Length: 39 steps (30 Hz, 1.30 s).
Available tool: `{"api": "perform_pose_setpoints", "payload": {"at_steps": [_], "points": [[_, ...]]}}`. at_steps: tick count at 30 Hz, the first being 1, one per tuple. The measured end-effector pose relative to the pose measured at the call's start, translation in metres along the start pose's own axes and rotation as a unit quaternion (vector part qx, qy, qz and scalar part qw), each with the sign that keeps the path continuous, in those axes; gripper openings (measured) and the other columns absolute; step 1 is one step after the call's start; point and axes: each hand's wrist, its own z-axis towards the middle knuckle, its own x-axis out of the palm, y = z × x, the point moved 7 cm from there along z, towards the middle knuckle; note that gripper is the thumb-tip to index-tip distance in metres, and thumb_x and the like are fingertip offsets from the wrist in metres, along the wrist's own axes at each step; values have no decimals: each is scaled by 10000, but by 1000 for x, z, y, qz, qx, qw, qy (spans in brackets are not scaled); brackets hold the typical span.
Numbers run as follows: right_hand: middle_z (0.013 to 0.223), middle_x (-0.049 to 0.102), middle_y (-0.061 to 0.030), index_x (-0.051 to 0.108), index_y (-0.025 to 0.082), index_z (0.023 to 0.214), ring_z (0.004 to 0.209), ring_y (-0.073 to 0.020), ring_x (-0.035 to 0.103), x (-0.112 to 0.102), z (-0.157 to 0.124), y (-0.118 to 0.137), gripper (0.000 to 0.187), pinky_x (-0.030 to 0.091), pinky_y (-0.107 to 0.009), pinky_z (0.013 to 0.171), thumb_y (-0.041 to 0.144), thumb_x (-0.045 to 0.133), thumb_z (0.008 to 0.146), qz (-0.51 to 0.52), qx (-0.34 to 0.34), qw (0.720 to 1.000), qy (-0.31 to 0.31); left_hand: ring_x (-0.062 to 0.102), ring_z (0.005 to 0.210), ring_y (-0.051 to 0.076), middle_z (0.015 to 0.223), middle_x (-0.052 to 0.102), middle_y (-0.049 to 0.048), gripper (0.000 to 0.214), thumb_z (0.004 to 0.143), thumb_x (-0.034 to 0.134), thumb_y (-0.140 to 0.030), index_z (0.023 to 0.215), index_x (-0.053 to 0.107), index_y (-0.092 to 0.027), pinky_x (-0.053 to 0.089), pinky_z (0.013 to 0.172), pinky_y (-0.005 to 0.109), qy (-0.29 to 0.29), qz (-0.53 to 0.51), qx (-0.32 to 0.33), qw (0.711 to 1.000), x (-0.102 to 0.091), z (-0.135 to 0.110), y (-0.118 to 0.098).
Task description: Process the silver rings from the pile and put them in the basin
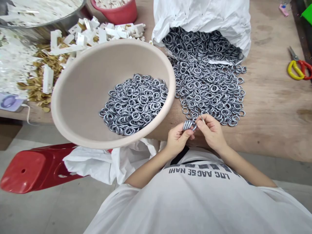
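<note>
My left hand [177, 138] pinches a small stack of grey metal rings [187, 125] between thumb and fingers. My right hand [211, 131] sits close beside it, its fingertips pinching a thin metal piece [201, 119], perhaps a ring; it is too small to tell. Just behind my hands, a wide layer of loose rings [207, 87] lies on the wooden table [273, 123]. More spill from a white plastic bag [200, 16]. To the left of my hands, a beige bowl [73, 97] holds a heap of similar rings [134, 104].
Scissors with yellow and red handles [298, 68] lie at the right. White plastic pieces [97, 32], brass-coloured bits [46, 68], a steel basin [44, 19] and a red bucket [113, 11] stand at the far left. A red stool [36, 169] is on the floor.
</note>
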Motion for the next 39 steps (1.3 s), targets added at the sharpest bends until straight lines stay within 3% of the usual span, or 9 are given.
{"api": "perform_pose_setpoints", "payload": {"at_steps": [6, 11, 19, 23, 26, 32, 36, 39], "points": [[727, 571, 13, 626, 220, 860, 663, -139, 505, 0, -13, 20, 207, 366, -288, 637, 380, 572, 980, -205, -84, 974, 45, 593, 595, 126, 653, 654, 6, 323, 895, 669, -485, 852, 669, -165, 482, 605, 239, -23, 14, 22, 999, -7, 2, -5], [709, 560, 7, 615, 220, 815, 659, -143, 499, 5, -19, 24, 204, 352, -290, 640, 354, 586, 966, -249, -114, 959, 69, 574, 621, 135, 674, 649, 12, 371, 865, 685, -528, 815, 694, -160, 467, 610, 244, -48, 65, 40, 996, -12, 3, -8], [664, 510, 23, 587, 217, 755, 617, -130, 462, 6, -15, 18, 307, 315, -283, 605, 407, 543, 992, -248, -74, 962, 86, 607, 631, 150, 686, 689, 26, 351, 895, 655, -504, 797, 719, -174, 466, 643, 269, -64, 151, 100, 981, -17, 0, -15], [644, 514, 29, 613, 210, 768, 609, -127, 462, -10, -6, 3, 332, 314, -279, 600, 439, 534, 996, -240, -27, 970, 22, 655, 657, 168, 678, 708, 46, 368, 913, 630, -507, 760, 720, -184, 506, 687, 291, 7, 131, 122, 984, -8, -8, -16], [647, 506, 31, 618, 209, 801, 613, -129, 458, -17, -6, -3, 313, 327, -274, 599, 446, 543, 992, -228, -21, 973, -7, 664, 668, 166, 708, 720, 51, 340, 911, 638, -499, 809, 710, -183, 520, 696, 288, 16, 78, 86, 993, -6, -10, -11], [684, 558, 18, 621, 211, 860, 629, -136, 514, -13, -26, -4, 216, 374, -272, 618, 378, 562, 984, -275, -89, 957, 33, 605, 615, 114, 679, 674, 14, 320, 923, 634, -475, 832, 653, -169, 503, 632, 233, -105, -12, 1, 994, -29, -3, 14], [687, 593, 7, 636, 205, 868, 620, -140, 533, -30, -42, -13, 166, 366, -279, 603, 350, 613, 947, -361, -118, 925, 14, 578, 578, 105, 629, 641, 4, 338, 906, 655, -477, 781, 634, -165, 499, 597, 225, -123, -47, -15, 991, -38, -1, 28], [683, 595, 11, 639, 201, 861, 613, -134, 532, -45, -48, -17, 164, 374, -270, 602, 341, 615, 944, -358, -109, 927, -33, 576, 574, 106, 625, 637, 0, 346, 900, 656, -492, 784, 632, -167, 509, 603, 227, -119, -61, -31, 991, -40, 0, 34]]}}
